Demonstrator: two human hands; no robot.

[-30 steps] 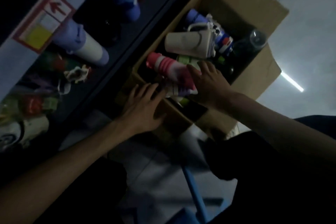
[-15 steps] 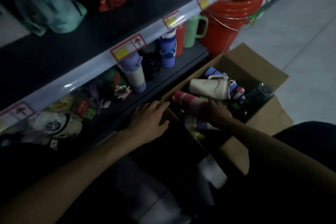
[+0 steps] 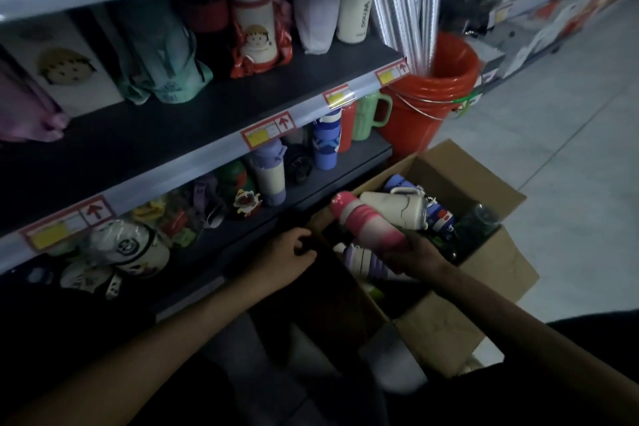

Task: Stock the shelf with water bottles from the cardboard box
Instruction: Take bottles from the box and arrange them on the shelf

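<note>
A dim shop aisle: pale floor (image 3: pixel 570 156) runs on your right, the shelf (image 3: pixel 214 121) rises in tiers on your left, and the cardboard box (image 3: pixel 498 263) sits open on the floor at its foot. Your right hand (image 3: pixel 416 252) is wrapped round the lower end of the pink bottle (image 3: pixel 366 221), which is lifted above the box's other contents. Your left hand (image 3: pixel 288 252) carries nothing, its fingers loosely curled at the box's near-left corner. Whether it touches the cardboard I cannot tell.

The bottle's long axis slants up and to the left, cap end toward the bottom tier and base in your palm. So the shelf lies left and forward of the gripping hand, and your left hand is the nearer one to it. I'd judge the move needs the bottle swung upright, then set in the bare gap beside the purple-and-cream bottle (image 3: pixel 269 176).

A lilac bottle (image 3: pixel 363 258) and a cream mug (image 3: pixel 394 209) remain boxed. A red bucket (image 3: pixel 425 107) stands beyond.
</note>
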